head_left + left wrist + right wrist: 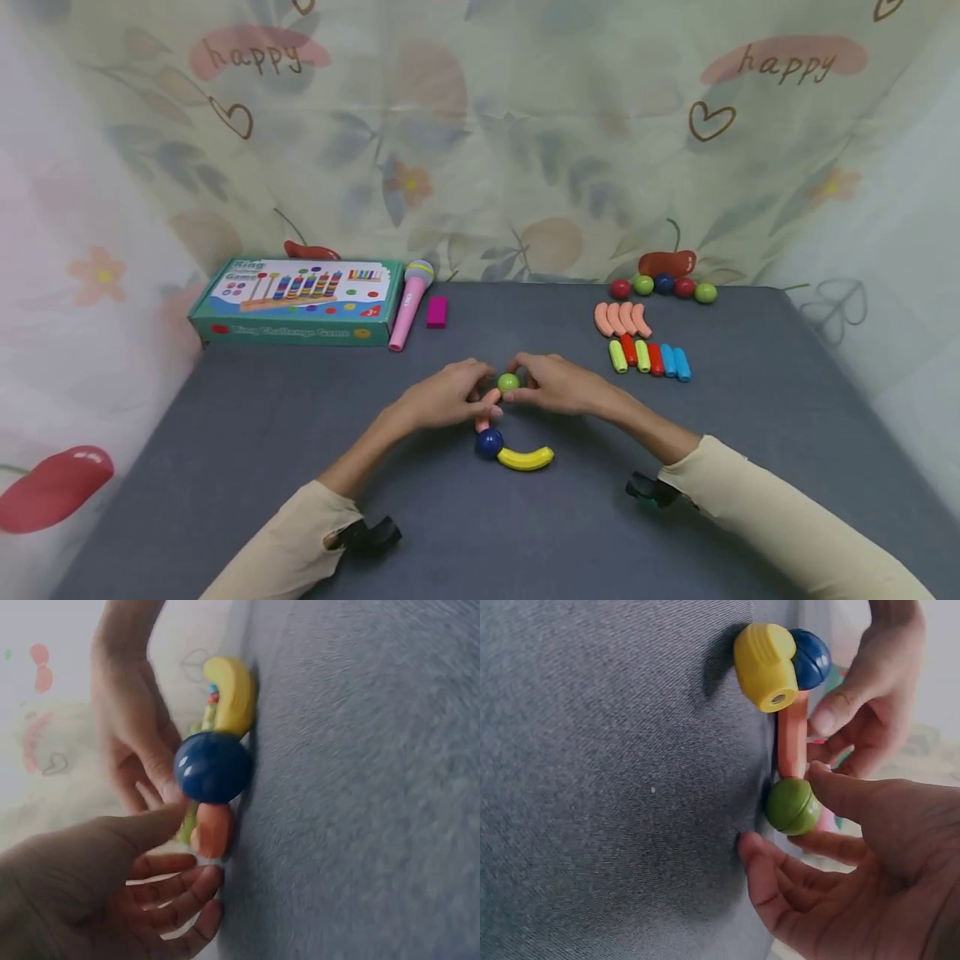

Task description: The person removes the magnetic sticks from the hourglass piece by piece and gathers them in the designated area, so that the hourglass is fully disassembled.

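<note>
In the head view, my left hand (450, 394) curls around a salmon-coloured curved rod (482, 424), thumb across it; the exact contact is partly hidden. My right hand (562, 385) holds a green ball (508, 382) at the rod's far end, between thumb and index finger. The right wrist view shows that ball (792, 806) against the rod (792, 735), with the other fingers spread in front. A dark blue ball (490, 443) sits at the rod's near end, and a yellow curved rod (527, 459) joins it, pointing right. The pieces lie on the grey tabletop.
At the back left are a game box (300, 302), a pink toy microphone (412, 304) and a magenta block (437, 312). The back right has a row of several coloured balls (663, 285), salmon curved rods (622, 319) and short coloured rods (649, 357). A patterned cloth (480, 150) hangs behind.
</note>
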{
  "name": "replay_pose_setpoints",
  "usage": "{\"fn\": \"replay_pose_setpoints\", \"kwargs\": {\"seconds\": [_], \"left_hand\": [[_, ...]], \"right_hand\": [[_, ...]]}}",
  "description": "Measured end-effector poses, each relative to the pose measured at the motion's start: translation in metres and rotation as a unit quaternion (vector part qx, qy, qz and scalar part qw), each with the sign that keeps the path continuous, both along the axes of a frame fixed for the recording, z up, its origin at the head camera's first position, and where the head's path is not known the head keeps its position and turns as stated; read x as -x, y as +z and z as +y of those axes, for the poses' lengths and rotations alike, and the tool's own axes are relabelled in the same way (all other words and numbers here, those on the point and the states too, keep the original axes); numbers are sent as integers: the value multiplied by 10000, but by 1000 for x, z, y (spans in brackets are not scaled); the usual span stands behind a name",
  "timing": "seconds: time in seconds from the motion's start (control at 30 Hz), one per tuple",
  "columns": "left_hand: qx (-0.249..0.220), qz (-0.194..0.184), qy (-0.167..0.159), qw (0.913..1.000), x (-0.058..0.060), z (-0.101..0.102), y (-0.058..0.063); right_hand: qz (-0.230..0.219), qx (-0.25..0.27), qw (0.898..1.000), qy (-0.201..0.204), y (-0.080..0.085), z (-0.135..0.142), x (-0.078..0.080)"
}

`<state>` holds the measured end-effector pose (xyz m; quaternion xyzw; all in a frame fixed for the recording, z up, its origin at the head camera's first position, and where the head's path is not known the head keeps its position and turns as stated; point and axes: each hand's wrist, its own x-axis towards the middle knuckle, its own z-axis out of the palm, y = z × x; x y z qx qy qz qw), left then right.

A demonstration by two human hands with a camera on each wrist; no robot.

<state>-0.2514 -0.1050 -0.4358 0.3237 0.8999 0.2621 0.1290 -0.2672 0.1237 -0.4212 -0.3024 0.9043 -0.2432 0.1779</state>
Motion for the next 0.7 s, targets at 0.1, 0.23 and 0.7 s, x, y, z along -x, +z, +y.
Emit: {"fn": "replay_pose_setpoints", "kwargs": {"seconds": [0.1, 0.23, 0.7], "left_hand": [[52, 148, 223, 9996, 0, 8, -1], [87, 138, 442, 9989, 0, 19, 0], [321, 78, 751, 9966, -1, 23, 1]], "right_hand": [[184, -87, 9997, 135, -1, -1, 2], [289, -216, 9988, 331, 0, -2, 2], [-204, -397, 9916, 1218, 9, -3, 13]]}}
